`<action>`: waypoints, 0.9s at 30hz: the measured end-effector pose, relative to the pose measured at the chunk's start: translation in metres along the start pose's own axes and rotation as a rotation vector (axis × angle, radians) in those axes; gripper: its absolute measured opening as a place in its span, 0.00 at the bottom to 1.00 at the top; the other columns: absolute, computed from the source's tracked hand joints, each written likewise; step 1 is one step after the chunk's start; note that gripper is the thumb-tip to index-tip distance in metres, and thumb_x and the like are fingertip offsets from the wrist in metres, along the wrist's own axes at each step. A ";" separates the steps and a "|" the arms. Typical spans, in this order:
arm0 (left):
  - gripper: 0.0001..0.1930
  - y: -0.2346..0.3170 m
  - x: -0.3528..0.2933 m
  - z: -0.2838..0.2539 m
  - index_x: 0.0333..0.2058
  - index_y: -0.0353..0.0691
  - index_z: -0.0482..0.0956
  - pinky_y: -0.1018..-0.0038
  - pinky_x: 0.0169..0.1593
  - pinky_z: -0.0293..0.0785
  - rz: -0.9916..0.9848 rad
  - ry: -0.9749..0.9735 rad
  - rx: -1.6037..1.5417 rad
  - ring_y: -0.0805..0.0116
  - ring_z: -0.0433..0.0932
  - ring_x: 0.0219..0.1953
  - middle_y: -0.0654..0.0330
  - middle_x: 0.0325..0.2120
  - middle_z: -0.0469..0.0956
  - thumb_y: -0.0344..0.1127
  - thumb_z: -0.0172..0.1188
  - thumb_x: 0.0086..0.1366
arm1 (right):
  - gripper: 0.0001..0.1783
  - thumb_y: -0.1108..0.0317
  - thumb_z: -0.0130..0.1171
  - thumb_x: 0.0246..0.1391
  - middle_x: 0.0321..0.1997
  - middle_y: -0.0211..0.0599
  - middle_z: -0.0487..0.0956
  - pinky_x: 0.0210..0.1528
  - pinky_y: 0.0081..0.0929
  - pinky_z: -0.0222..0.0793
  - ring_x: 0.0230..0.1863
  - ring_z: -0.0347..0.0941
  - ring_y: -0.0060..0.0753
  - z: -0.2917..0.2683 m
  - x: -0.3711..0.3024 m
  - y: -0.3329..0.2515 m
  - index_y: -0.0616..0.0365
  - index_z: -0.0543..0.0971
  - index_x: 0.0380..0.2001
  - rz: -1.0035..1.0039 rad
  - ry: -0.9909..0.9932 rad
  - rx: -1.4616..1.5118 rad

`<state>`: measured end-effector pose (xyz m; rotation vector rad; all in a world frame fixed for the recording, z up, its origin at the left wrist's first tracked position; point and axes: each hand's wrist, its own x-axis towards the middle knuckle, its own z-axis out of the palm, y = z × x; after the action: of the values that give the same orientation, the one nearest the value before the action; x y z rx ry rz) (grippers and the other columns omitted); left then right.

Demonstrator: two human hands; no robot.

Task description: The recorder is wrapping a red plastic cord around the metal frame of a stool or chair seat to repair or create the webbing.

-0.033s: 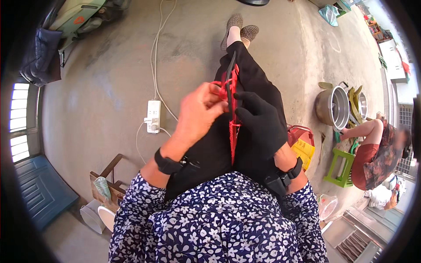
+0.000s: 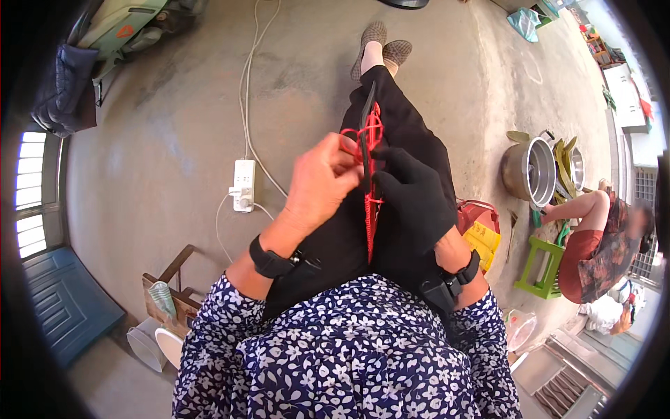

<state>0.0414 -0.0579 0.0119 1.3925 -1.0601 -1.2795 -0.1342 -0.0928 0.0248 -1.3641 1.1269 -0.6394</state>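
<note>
A thin flat piece with a black edge (image 2: 370, 98) stands edge-on above my lap, between my legs. Red cord (image 2: 375, 124) is looped about its upper part, and a red woven strip (image 2: 370, 227) runs down toward my waist. My bare left hand (image 2: 317, 180) is closed in a pinch on the cord at the left side. On the right, my right hand (image 2: 419, 199), in a black glove, grips the flat piece between thumb and fingers. Its exact kind cannot be told from this edge-on angle. The fingertips of both hands are partly hidden behind it.
A white power strip (image 2: 243, 185) with cables lies on the floor to the left. A wooden stool (image 2: 167, 304) stands at lower left. Rightward are a red bag (image 2: 481, 216), a metal pot (image 2: 520, 171), and another person (image 2: 593, 251) seated by a green stool (image 2: 541, 269).
The red cord loops near my left fingers now stand wider and clearer. My left hand has shifted slightly; my right hand keeps its place.
</note>
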 end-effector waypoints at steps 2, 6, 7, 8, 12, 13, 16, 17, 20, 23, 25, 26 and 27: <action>0.15 -0.002 -0.002 0.008 0.38 0.32 0.69 0.78 0.34 0.74 0.046 0.032 0.048 0.73 0.80 0.28 0.56 0.27 0.81 0.24 0.63 0.54 | 0.14 0.73 0.59 0.51 0.31 0.33 0.79 0.34 0.19 0.69 0.32 0.73 0.16 0.002 0.004 0.010 0.61 0.79 0.42 0.012 -0.023 -0.023; 0.16 0.002 -0.011 0.005 0.41 0.32 0.69 0.78 0.34 0.75 0.063 0.055 0.179 0.73 0.80 0.28 0.55 0.31 0.81 0.24 0.63 0.53 | 0.07 0.74 0.61 0.48 0.30 0.32 0.77 0.32 0.20 0.68 0.30 0.72 0.18 -0.007 0.007 0.009 0.62 0.80 0.32 -0.136 0.015 -0.148; 0.16 0.005 -0.013 0.001 0.41 0.32 0.69 0.79 0.34 0.75 0.133 0.049 0.117 0.72 0.80 0.29 0.55 0.32 0.81 0.24 0.62 0.54 | 0.05 0.74 0.61 0.47 0.30 0.32 0.76 0.32 0.21 0.68 0.29 0.72 0.19 -0.011 0.003 0.003 0.63 0.80 0.29 -0.240 0.030 -0.181; 0.16 0.008 -0.016 -0.003 0.41 0.32 0.69 0.79 0.34 0.75 0.090 0.066 0.115 0.72 0.80 0.29 0.55 0.32 0.81 0.24 0.62 0.54 | 0.05 0.74 0.61 0.47 0.30 0.32 0.76 0.32 0.21 0.68 0.29 0.72 0.19 -0.018 -0.001 -0.005 0.63 0.80 0.29 -0.178 0.041 -0.207; 0.08 0.026 -0.034 -0.028 0.40 0.35 0.73 0.78 0.32 0.77 -0.052 0.055 -0.091 0.69 0.80 0.31 0.53 0.38 0.80 0.28 0.59 0.62 | 0.24 0.75 0.65 0.44 0.42 0.42 0.78 0.46 0.27 0.72 0.43 0.76 0.33 -0.036 -0.058 -0.035 0.62 0.72 0.47 -0.153 0.168 0.183; 0.08 0.029 -0.039 -0.028 0.39 0.35 0.73 0.78 0.32 0.78 -0.151 -0.209 -0.280 0.68 0.80 0.34 0.52 0.39 0.79 0.32 0.57 0.65 | 0.32 0.76 0.67 0.42 0.47 0.45 0.77 0.52 0.30 0.71 0.50 0.76 0.36 -0.040 -0.083 -0.039 0.62 0.67 0.53 0.052 0.201 0.824; 0.14 0.029 -0.052 -0.006 0.35 0.35 0.73 0.75 0.38 0.80 -0.240 -0.624 -0.751 0.62 0.78 0.47 0.49 0.46 0.76 0.43 0.51 0.69 | 0.30 0.75 0.65 0.44 0.48 0.43 0.77 0.52 0.30 0.70 0.50 0.74 0.35 -0.047 -0.090 -0.017 0.62 0.69 0.53 -0.279 -0.411 0.896; 0.14 0.025 -0.052 0.003 0.35 0.36 0.73 0.75 0.37 0.79 -0.242 -0.589 -0.924 0.64 0.77 0.46 0.50 0.47 0.75 0.43 0.51 0.68 | 0.29 0.75 0.64 0.44 0.48 0.42 0.76 0.53 0.30 0.70 0.50 0.74 0.34 -0.048 -0.089 -0.008 0.62 0.69 0.52 -0.450 -0.731 0.896; 0.13 0.012 -0.052 0.008 0.36 0.39 0.73 0.77 0.34 0.75 -0.309 -0.489 -1.197 0.68 0.76 0.42 0.53 0.45 0.75 0.44 0.52 0.68 | 0.27 0.73 0.62 0.47 0.48 0.39 0.76 0.52 0.27 0.68 0.49 0.72 0.31 -0.055 -0.087 0.002 0.61 0.70 0.52 -0.438 -1.100 0.732; 0.12 -0.001 -0.060 -0.009 0.38 0.40 0.72 0.80 0.29 0.69 -0.415 -0.338 -1.245 0.72 0.71 0.33 0.58 0.37 0.73 0.44 0.51 0.68 | 0.26 0.69 0.60 0.49 0.49 0.35 0.76 0.50 0.26 0.68 0.48 0.73 0.29 -0.058 -0.092 -0.012 0.61 0.71 0.53 0.012 -0.670 0.552; 0.12 -0.008 -0.072 -0.021 0.39 0.41 0.71 0.81 0.26 0.65 -0.477 -0.250 -1.175 0.74 0.66 0.28 0.60 0.32 0.70 0.44 0.50 0.69 | 0.27 0.65 0.60 0.49 0.50 0.35 0.76 0.50 0.27 0.69 0.48 0.74 0.29 -0.052 -0.092 -0.023 0.62 0.71 0.53 0.275 -0.198 0.499; 0.12 -0.010 -0.077 -0.026 0.40 0.41 0.71 0.81 0.25 0.64 -0.482 -0.203 -1.053 0.75 0.65 0.26 0.61 0.31 0.70 0.44 0.50 0.68 | 0.26 0.66 0.60 0.49 0.48 0.33 0.76 0.49 0.26 0.69 0.46 0.73 0.25 -0.046 -0.084 -0.024 0.62 0.71 0.53 0.281 -0.186 0.504; 0.13 -0.012 -0.082 -0.030 0.42 0.40 0.71 0.81 0.23 0.63 -0.505 -0.152 -0.927 0.76 0.65 0.24 0.61 0.30 0.70 0.43 0.50 0.68 | 0.26 0.68 0.60 0.50 0.47 0.31 0.76 0.48 0.24 0.69 0.45 0.72 0.21 -0.040 -0.074 -0.023 0.61 0.71 0.54 0.299 -0.165 0.527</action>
<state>0.0647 0.0267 0.0160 0.8442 -0.0946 -1.9229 -0.1928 -0.0477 0.0713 -0.7651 0.9198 -0.5436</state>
